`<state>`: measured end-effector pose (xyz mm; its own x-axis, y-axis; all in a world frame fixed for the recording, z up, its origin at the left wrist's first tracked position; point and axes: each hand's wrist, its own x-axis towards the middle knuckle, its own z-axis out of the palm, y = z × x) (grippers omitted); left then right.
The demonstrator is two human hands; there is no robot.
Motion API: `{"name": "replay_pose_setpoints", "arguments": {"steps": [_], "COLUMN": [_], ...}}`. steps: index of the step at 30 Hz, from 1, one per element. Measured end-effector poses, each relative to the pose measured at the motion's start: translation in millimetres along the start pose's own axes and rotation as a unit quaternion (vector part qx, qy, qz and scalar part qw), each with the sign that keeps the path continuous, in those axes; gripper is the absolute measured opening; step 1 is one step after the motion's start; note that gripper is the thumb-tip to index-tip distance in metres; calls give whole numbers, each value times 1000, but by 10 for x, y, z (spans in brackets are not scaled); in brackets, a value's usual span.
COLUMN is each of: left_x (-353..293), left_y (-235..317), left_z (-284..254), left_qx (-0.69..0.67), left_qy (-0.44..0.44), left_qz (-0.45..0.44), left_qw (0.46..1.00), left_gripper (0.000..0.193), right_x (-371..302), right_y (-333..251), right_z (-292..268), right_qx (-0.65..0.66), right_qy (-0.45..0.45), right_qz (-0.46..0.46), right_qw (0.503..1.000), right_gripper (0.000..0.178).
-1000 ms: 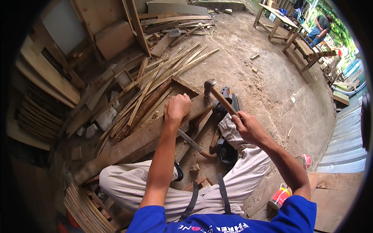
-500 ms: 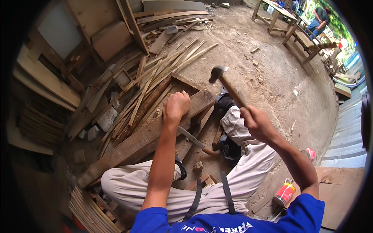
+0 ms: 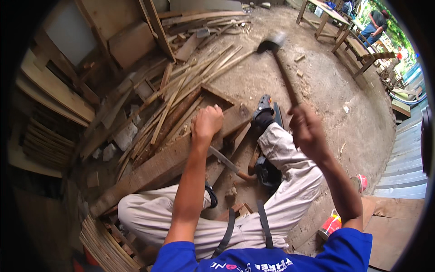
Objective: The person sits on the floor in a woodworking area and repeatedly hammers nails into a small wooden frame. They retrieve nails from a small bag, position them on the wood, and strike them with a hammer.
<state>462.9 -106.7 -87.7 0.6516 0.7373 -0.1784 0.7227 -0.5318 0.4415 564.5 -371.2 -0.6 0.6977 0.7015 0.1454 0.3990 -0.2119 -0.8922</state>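
Right hand [image 3: 307, 131] is clamped on the hammer [image 3: 282, 68], head raised high above the plank [image 3: 172, 156]. Left hand [image 3: 207, 122] is fisted on the plank's upper edge, apparently pinching something small; what it is cannot be told. Strike not landed; driving looks unfinished. A knife [image 3: 229, 164] lies under the forearm. Loose slats [image 3: 181, 90] crowd the left.

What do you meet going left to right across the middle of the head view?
Stacked planks → bundle of thin wooden strips → left hand closed on the thick beam → right hand gripping the raised hammer → bare dirt floor.
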Motion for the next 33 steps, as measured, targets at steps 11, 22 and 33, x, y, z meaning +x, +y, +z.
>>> {"name": "replay_pose_setpoints", "arguments": {"steps": [11, 22, 33], "left_x": [57, -19, 30], "left_y": [-14, -7, -33], "left_z": [25, -13, 16], "left_qx": [-2, -9, -7], "left_qy": [8, -13, -15], "left_qz": [3, -3, -3], "left_qw": [1000, 1000, 1000], "left_gripper": [58, 58, 60], "right_x": [-64, -476, -601], "right_y": [297, 562, 1022], "right_z": [100, 461, 733], "right_qx": [-130, -86, 18], "right_qy": [-46, -66, 30], "right_qz": [146, 125, -144], "right_qw": [980, 986, 989], "right_gripper": [34, 27, 37]}}
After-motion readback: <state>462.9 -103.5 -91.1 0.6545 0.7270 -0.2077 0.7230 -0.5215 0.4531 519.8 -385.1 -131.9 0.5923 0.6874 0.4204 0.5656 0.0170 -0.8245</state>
